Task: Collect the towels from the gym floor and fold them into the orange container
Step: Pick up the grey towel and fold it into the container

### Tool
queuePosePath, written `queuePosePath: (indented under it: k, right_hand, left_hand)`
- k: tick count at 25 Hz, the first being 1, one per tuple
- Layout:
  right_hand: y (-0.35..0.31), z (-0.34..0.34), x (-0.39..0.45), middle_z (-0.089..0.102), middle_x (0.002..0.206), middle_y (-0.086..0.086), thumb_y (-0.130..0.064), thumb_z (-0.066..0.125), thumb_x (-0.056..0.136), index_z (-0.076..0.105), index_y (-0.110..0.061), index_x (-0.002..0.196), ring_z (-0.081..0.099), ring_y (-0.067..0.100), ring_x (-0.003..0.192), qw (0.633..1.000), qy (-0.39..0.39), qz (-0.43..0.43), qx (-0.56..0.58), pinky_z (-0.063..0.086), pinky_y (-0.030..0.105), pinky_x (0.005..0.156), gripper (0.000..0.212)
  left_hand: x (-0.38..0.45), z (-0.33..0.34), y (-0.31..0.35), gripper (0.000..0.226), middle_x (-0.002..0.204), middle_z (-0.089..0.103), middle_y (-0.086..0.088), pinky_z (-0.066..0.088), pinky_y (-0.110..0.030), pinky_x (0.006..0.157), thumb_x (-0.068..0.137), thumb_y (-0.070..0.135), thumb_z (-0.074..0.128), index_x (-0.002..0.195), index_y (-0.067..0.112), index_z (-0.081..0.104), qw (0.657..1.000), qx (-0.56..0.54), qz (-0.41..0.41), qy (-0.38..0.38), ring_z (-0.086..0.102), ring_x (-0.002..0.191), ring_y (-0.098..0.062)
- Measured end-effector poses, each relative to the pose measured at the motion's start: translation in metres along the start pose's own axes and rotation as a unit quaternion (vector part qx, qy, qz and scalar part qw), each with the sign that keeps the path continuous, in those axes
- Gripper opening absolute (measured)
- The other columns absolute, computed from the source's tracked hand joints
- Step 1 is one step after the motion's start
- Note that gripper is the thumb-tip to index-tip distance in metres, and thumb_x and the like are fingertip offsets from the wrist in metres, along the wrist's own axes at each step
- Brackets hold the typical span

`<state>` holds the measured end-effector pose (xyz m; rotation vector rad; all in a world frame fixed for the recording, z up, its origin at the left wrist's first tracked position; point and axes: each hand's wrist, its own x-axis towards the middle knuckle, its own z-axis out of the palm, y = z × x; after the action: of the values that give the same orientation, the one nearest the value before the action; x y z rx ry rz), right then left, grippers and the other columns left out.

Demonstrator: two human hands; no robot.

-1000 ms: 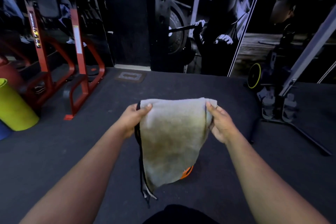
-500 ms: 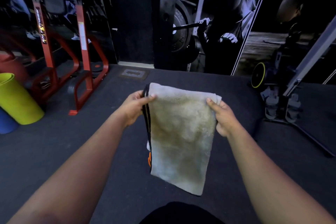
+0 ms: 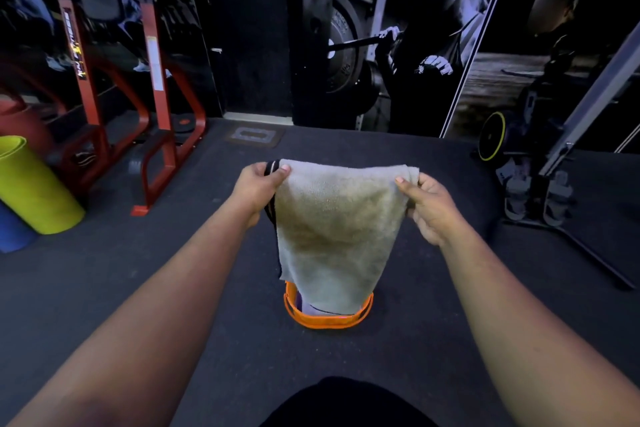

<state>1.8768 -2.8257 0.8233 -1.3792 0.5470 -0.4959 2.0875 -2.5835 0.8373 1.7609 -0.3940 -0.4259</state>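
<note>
The towel hangs right above the orange bucket, and its bottom end dips to the bucket's rim or just inside; I cannot tell which. The left hand pinches one top corner and the right hand pinches the other, fingers curled on the cloth. The towel looks folded over already, with a dark striped edge on the left-hand side. Something pale already lies inside the bucket, maybe another towel. So this towel seems nearly done, and it likely needs to be lowered in. No other towels show on the floor around the bucket. The bucket's mouth is narrower than the towel's top edge, so the cloth could catch on the rim. The red rack and the green roll stand well away from the bucket, so there is plenty of open room.
</note>
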Motion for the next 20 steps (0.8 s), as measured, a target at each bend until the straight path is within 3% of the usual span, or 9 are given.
queuePosePath:
  k: [3,6,9,11,14,18,20]
  right_hand:
    - [0.004,-0.010,0.000,0.073,0.116,0.019,-0.014,0.071,0.091,0.068,-0.005,0.120,0.067,0.028,0.099,0.989,-0.098,0.024,-0.110,0.052,0.043,0.089,0.030]
    - [0.019,-0.011,0.009,0.075,0.106,0.019,-0.014,0.072,0.092,0.069,-0.003,0.110,0.070,0.030,0.095,0.992,-0.001,0.010,-0.124,0.055,0.042,0.085,0.021]
    - [0.024,-0.005,0.016,0.074,0.104,0.013,-0.016,0.076,0.090,0.055,-0.012,0.119,0.073,0.026,0.094,0.989,0.097,0.013,-0.114,0.060,0.045,0.086,0.036]
    - [0.025,-0.006,0.019,0.071,0.103,0.011,-0.012,0.075,0.090,0.047,-0.018,0.125,0.070,0.022,0.093,0.986,0.118,0.002,-0.116,0.059,0.042,0.084,0.045]
    - [0.024,-0.008,0.020,0.068,0.112,0.010,-0.008,0.075,0.088,0.051,-0.025,0.127,0.069,0.021,0.103,0.987,0.065,-0.020,-0.144,0.059,0.038,0.090,0.049]
    - [0.031,-0.003,0.022,0.065,0.117,0.004,-0.007,0.076,0.085,0.061,-0.031,0.120,0.067,0.020,0.106,0.974,0.057,-0.046,-0.214,0.059,0.035,0.089,0.046]
    - [0.031,-0.001,0.022,0.067,0.115,-0.005,-0.010,0.077,0.083,0.065,-0.034,0.118,0.066,0.015,0.103,0.951,0.078,-0.074,-0.290,0.059,0.037,0.091,0.044]
  left_hand:
    - [0.008,-0.013,-0.007,0.032,0.080,0.065,-0.007,0.058,-0.039,0.066,0.095,0.040,0.070,0.091,0.009,0.062,0.992,0.101,-0.066,-0.035,0.065,0.076,-0.024]
    - [0.006,-0.015,-0.009,0.039,0.099,0.071,-0.008,0.061,-0.044,0.083,0.091,0.035,0.076,0.116,0.010,0.058,0.998,0.035,-0.039,-0.026,0.070,0.088,-0.023]
    - [0.000,-0.013,-0.011,0.046,0.110,0.072,-0.007,0.058,-0.037,0.094,0.090,0.018,0.079,0.129,0.017,0.055,1.000,-0.015,0.008,-0.017,0.072,0.096,-0.018]
    - [-0.004,-0.012,-0.015,0.044,0.106,0.074,-0.006,0.056,-0.037,0.099,0.087,0.007,0.080,0.127,0.014,0.062,0.999,-0.017,0.030,-0.039,0.071,0.096,-0.016]
    - [-0.005,-0.014,-0.016,0.042,0.101,0.075,-0.007,0.059,-0.038,0.094,0.077,0.003,0.086,0.115,0.012,0.070,0.998,0.010,0.025,-0.049,0.072,0.091,-0.017]
    - [-0.005,-0.016,-0.019,0.035,0.092,0.075,-0.003,0.062,-0.041,0.083,0.069,0.012,0.093,0.096,0.020,0.073,0.987,0.155,0.048,-0.002,0.072,0.084,-0.018]
    - [-0.008,-0.016,-0.017,0.033,0.094,0.073,0.005,0.059,-0.037,0.077,0.071,0.021,0.092,0.097,0.025,0.072,0.954,0.287,0.083,0.021,0.069,0.086,-0.016]
